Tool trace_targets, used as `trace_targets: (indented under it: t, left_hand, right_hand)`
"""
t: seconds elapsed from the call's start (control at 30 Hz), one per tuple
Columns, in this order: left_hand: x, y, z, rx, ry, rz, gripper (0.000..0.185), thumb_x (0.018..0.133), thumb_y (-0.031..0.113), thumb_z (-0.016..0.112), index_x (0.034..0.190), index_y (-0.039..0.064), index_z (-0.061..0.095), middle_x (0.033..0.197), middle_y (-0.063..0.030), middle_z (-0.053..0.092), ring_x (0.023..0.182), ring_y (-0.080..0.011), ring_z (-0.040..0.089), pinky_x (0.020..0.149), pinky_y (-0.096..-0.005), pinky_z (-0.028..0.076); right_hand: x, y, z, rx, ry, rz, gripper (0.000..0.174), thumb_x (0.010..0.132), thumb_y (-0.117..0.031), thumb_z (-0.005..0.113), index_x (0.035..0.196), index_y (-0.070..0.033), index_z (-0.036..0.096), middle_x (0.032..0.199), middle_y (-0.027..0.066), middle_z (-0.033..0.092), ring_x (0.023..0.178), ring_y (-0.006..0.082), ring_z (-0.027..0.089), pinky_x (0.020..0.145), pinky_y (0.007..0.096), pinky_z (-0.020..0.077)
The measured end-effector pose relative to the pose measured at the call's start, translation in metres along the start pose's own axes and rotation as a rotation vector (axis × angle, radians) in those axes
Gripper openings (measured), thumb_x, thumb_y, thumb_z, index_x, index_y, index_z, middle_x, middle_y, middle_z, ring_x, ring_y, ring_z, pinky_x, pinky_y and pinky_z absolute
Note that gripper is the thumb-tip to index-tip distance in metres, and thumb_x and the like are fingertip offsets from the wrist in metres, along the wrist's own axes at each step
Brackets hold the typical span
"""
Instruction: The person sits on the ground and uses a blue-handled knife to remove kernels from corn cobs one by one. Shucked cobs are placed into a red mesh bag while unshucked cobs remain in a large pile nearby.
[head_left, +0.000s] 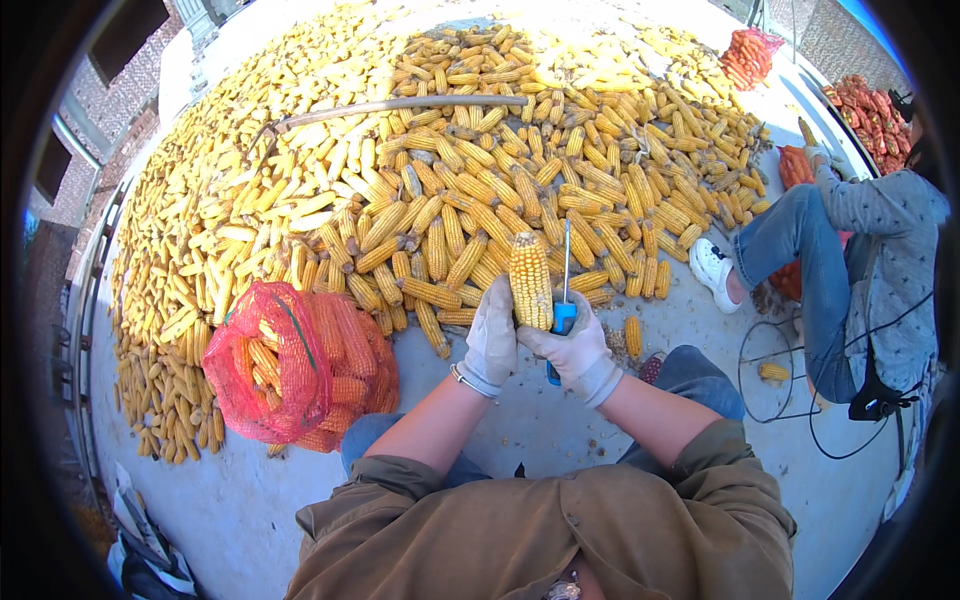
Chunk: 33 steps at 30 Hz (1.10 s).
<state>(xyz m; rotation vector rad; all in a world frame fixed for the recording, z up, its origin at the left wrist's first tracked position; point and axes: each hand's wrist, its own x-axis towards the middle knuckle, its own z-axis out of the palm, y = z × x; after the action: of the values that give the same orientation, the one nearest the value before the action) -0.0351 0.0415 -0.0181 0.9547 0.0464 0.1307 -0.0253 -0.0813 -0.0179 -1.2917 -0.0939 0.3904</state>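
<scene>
Between my two gloved hands stands an upright ear of corn (531, 281), its kernels still on the cob. My left hand (491, 337) presses against the cob's left side. My right hand (574, 341) grips the blue handle of a screwdriver (567, 262), its metal shaft pointing up, while the thumb touches the base of the cob. A large heap of corn ears (465, 187) spreads out just beyond my hands. By my left knee is a red mesh sack (360, 375) of corn with its mouth gaping.
A co-worker (877, 217) sits at the right beside a red mesh bag (793, 166). A wire hoop (742, 375) and a loose ear (772, 372) lie near them. A long wooden handle (405, 105) rests across the heap. Another filled red sack (750, 58) stands farther back.
</scene>
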Motion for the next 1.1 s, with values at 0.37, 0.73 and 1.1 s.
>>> trace_targets:
  t: [0.37,0.73,1.1]
  left_hand:
    - [-0.003,0.008,-0.002,-0.261,0.048,-0.19,0.051,0.096,0.044,0.057,0.128,0.006,0.049,0.111,-0.0132,0.063,0.102,-0.0244,0.063,0.088,-0.0398,0.054]
    - [-0.009,0.015,-0.006,0.071,0.002,-0.277,0.057,0.083,0.011,0.074,0.13,0.006,0.042,0.1,-0.0078,0.064,0.082,-0.0148,0.066,0.069,-0.0267,0.055]
    - [-0.036,-0.036,-0.004,0.706,-0.045,-0.244,0.061,0.072,0.013,0.074,0.123,0.001,0.043,0.101,-0.0099,0.061,0.078,-0.0164,0.062,0.064,-0.0299,0.054]
  right_hand:
    - [-0.012,-0.018,0.011,-0.003,-0.066,-0.064,0.055,0.07,-0.001,0.083,0.116,0.001,0.054,0.099,0.0056,0.064,0.082,0.0111,0.063,0.07,0.0262,0.0545]
    - [0.004,-0.024,-0.011,0.111,0.07,0.124,0.053,0.076,-0.003,0.081,0.119,-0.002,0.051,0.094,0.0042,0.063,0.078,0.0105,0.062,0.065,0.0236,0.0535]
    - [0.01,0.001,-0.033,0.084,-0.032,0.251,0.067,0.074,-0.002,0.083,0.129,-0.001,0.045,0.104,0.0074,0.065,0.091,0.0155,0.065,0.081,0.032,0.0567]
